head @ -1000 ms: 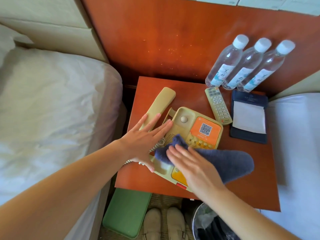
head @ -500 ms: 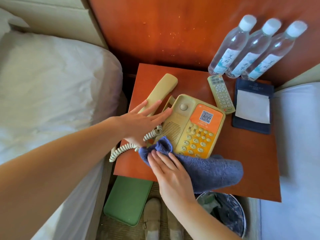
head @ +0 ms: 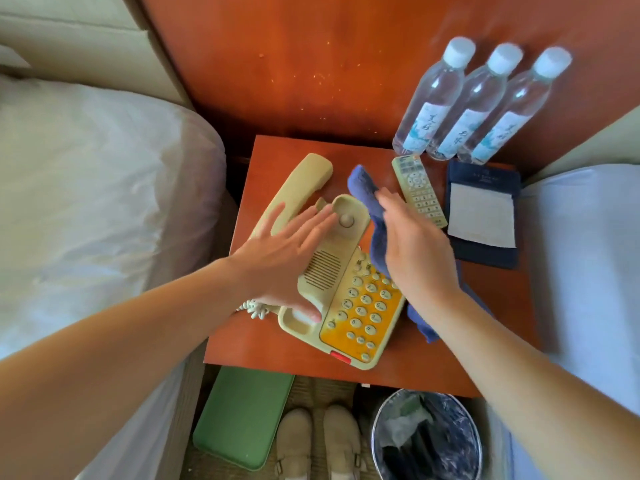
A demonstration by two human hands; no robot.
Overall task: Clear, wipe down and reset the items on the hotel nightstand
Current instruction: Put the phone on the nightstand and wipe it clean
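A beige telephone (head: 349, 292) with an orange keypad sits in the middle of the red-brown nightstand (head: 263, 344). Its handset (head: 298, 188) lies off the cradle to the left, cord (head: 254, 308) trailing at the left edge. My left hand (head: 277, 261) lies flat, fingers straight, on the phone's left side and cradle. My right hand (head: 415, 251) presses a blue cloth (head: 363, 188) with straight fingers against the phone's upper right part. A remote (head: 419, 190), a dark notepad holder (head: 483, 214) and three water bottles (head: 478, 102) stand at the back right.
White beds flank the nightstand, left (head: 97, 209) and right (head: 585, 258). Below its front edge lie a green tray (head: 242, 414) on the floor, a pair of beige shoes (head: 318, 441) and a lined waste bin (head: 426, 438). A wooden panel (head: 311, 57) rises behind.
My right hand has swept the blue cloth from the phone's near left corner up over the keypad to its far right side. My left hand has shifted onto the phone's cradle.
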